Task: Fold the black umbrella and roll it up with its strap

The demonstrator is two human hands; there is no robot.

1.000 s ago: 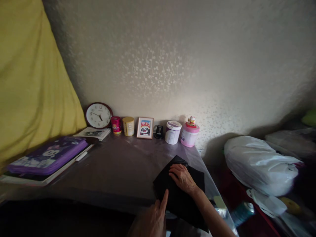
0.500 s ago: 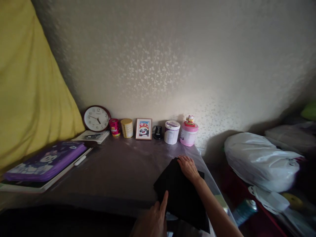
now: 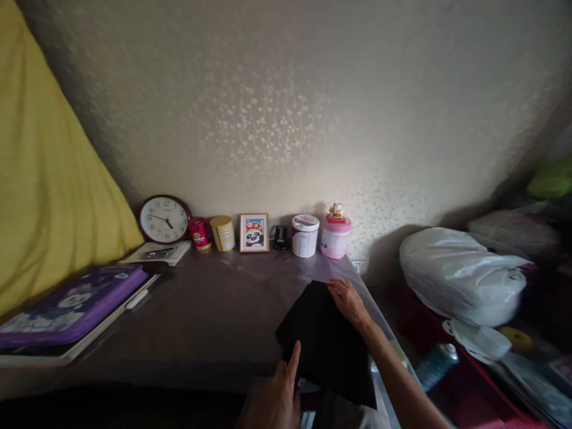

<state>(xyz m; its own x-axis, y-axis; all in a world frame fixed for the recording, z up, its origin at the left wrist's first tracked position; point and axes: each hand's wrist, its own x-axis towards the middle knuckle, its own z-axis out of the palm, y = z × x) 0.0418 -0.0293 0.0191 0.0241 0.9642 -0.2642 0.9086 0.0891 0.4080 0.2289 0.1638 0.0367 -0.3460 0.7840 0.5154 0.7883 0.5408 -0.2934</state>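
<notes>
Black sheet point(image 3: 326, 339) is on the table's point(image 3: 214, 316) right side. Your right hand point(image 3: 351, 302) touches its far edge, left hand point(image 3: 279, 390) its near-left edge; can't tell if either grips. Pin left, smooth evenly right.

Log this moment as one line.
right hand: on far edge of black item | left hand: at its near left side | surface: table | farther back: framed picture, clock

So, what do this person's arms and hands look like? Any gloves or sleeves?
The right hand is gloveless, and its forearm is bare up to the picture's edge, with no watch showing. The left hand is gloveless too, but partly blurred; its sleeve, if any, is out of view.
</notes>
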